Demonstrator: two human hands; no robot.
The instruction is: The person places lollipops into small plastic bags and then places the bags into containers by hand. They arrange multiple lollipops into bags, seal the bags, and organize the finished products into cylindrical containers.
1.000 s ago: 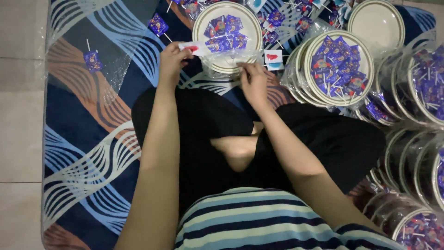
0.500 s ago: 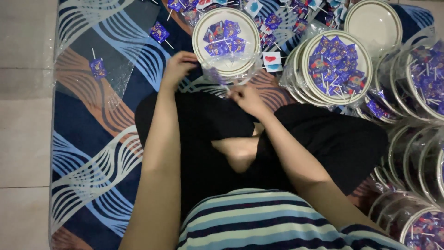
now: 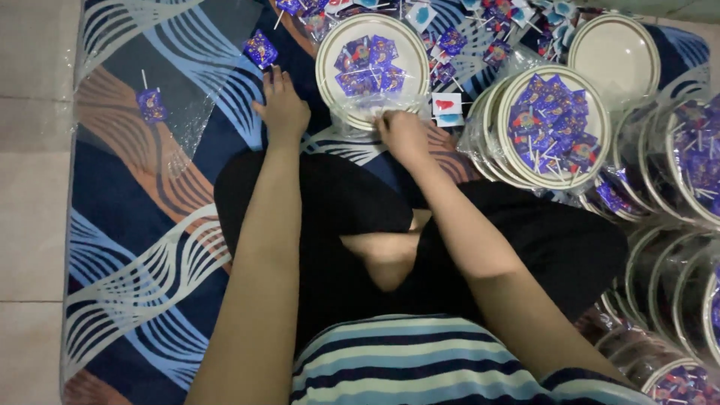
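My right hand (image 3: pixel 401 135) pinches the clear wrap at the near rim of the candy-filled plate (image 3: pixel 371 67). My left hand (image 3: pixel 281 109) rests open on the mat (image 3: pixel 150 225), fingertips reaching a loose blue lollipop (image 3: pixel 261 49) just beyond. Tugging hard could probably tear the wrap or spill candies.

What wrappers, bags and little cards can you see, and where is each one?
Plastic bag: clear, around the candy plate, at the right hand.
Lollipop wrapper: blue-purple square, just beyond the left hand.
Second lollipop: blue wrapper, alone at far left.
Small card: white with red and blue patches, right of the plate.
Bagged plates: round, candy-filled, stacked at right.
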